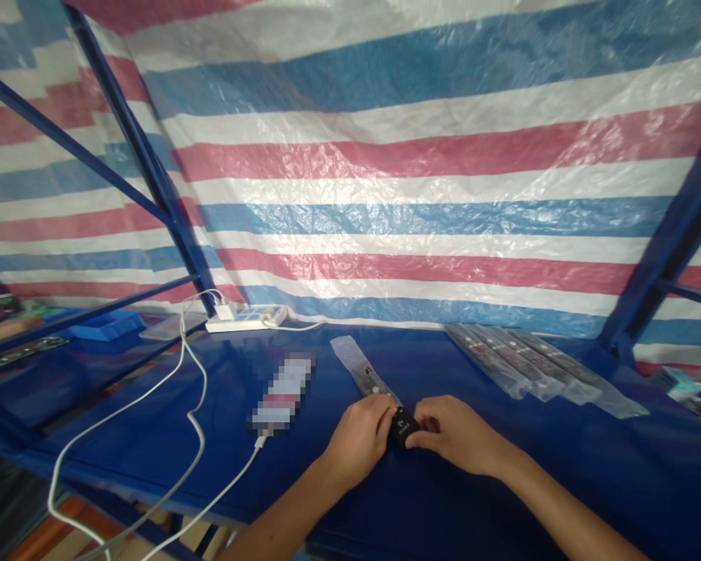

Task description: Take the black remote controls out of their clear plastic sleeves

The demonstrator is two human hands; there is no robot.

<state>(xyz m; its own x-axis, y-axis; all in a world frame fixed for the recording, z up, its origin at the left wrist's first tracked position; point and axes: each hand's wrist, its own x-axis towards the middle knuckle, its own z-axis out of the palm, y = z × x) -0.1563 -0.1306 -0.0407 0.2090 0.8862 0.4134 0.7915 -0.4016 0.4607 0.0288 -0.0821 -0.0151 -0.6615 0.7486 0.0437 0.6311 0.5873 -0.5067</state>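
A black remote control [403, 425] lies on the blue shelf surface [502, 499], its far end inside a clear plastic sleeve [357, 365]. My left hand [359, 439] is closed on the sleeve and remote from the left. My right hand [454, 433] pinches the remote's near black end from the right. Both hands meet at the remote, near the shelf's front middle.
Several bagged remotes [531, 360] lie in a row at the back right. A blurred phone [282, 391] lies left of the hands, on a white cable [194, 425] from a power strip [246, 316]. Blue rack posts [152, 167] and a striped tarp [420, 179] close the back.
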